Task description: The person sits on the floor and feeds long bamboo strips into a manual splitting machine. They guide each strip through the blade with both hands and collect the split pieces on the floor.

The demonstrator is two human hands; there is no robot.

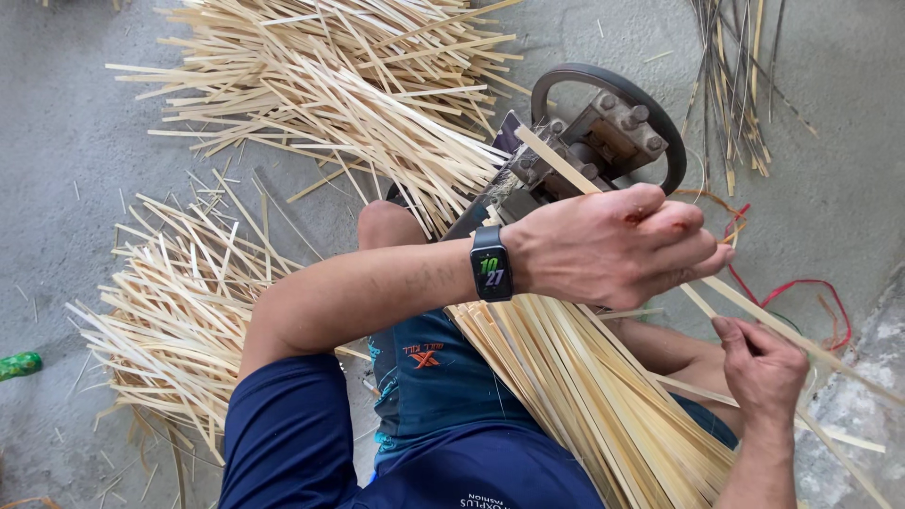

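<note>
The person sits on a grey concrete floor [75, 141] and looks down at the own lap. The left hand [617, 247] reaches across the body, with a smartwatch [491, 264] on the wrist. Its fingers are curled narrow around a thin bamboo strip [556, 160], which runs from under the palm up and to the left into a small metal splitting machine [603, 137]. This machine has a dark round wheel behind it and stands on the floor just in front of the knees. There are small red marks on the knuckles of this hand.

The right hand [764, 368] is lower and to the right side. It is closed loosely on a long bamboo slat [801, 344], which goes from under the left hand down toward the right edge of the view. Thumb and fingers pinch the slat from both sides.

A thick bundle of pale bamboo slats [584, 386] lies over the lap, between the two arms, on the dark blue shorts [434, 377]. Beyond the machine, a big heap of cut strips [339, 85] is spread on the floor. Another heap [179, 311] lies at the left of the person. Some darker strips [731, 85] lie at the top right. A red cord [811, 287] curls on the floor near the right hand, and a green object [19, 364] shows at the left edge.
</note>
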